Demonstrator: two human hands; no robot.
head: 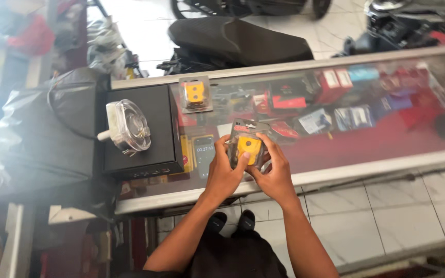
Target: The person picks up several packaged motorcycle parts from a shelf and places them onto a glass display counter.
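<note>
Both of my hands grip one clear blister pack that holds a yellow part, lifted just above the glass counter. My left hand grips its left side with the thumb across the front. From the right, my right hand wraps around the pack's lower edge. A second blister pack with the same kind of yellow part lies flat on the glass near the counter's far edge, apart from both hands.
A black box sits at the counter's left end with a clear round lamp on it. A phone lies on the glass beside my left hand. Packaged goods fill the case below. A motorcycle seat stands beyond the counter.
</note>
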